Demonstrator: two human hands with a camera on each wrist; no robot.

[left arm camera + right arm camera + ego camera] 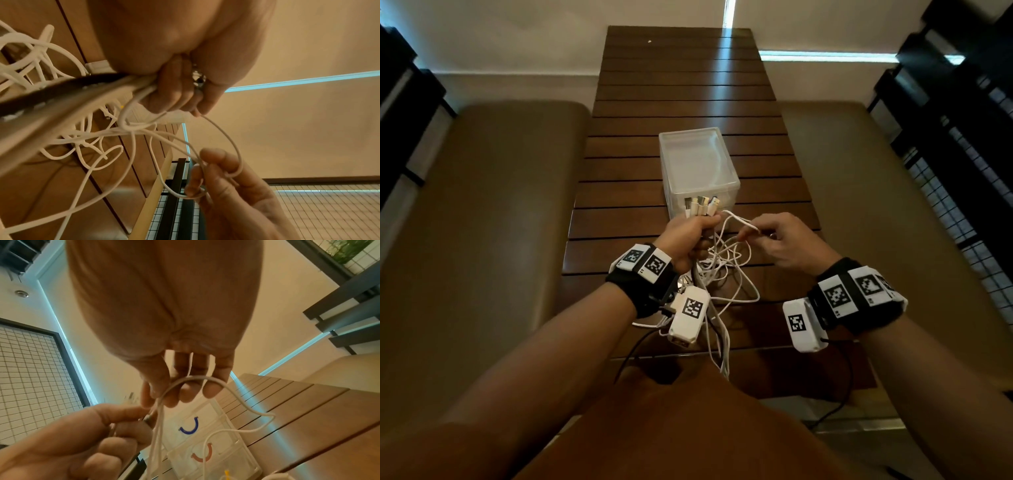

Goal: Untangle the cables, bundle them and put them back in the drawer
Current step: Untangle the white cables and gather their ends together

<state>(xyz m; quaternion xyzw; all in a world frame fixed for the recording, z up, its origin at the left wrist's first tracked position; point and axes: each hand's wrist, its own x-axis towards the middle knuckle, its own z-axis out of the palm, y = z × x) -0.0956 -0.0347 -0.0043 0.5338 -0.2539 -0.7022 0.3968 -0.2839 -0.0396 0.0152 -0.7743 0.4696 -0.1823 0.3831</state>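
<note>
Table (681, 85) runs long away from me, slats crosswise. On it the clear drawer unit (698, 164) sits dead ahead, just beyond my hands, drawer fronts w/ blue and orange handles facing me.

Cables (722, 270) hang between me and the drawer unit: white tangle draping from my fist down over the near table edge, long axis roughly vertical, plugs on top pointing toward the drawer unit.

My left hand (688, 236) is clamped round the gathered plug ends, closest to the drawer unit, nearly touching its front as far as I can tell.

My right hand (780, 240) is just right of that, thumb + fingers pinching one thin white loop (226, 139) that arcs back to the left fist.

Judgement: still untangling; next pull should go right, away from the left fist, to draw that strand free. Nothing bundled yet.
</note>
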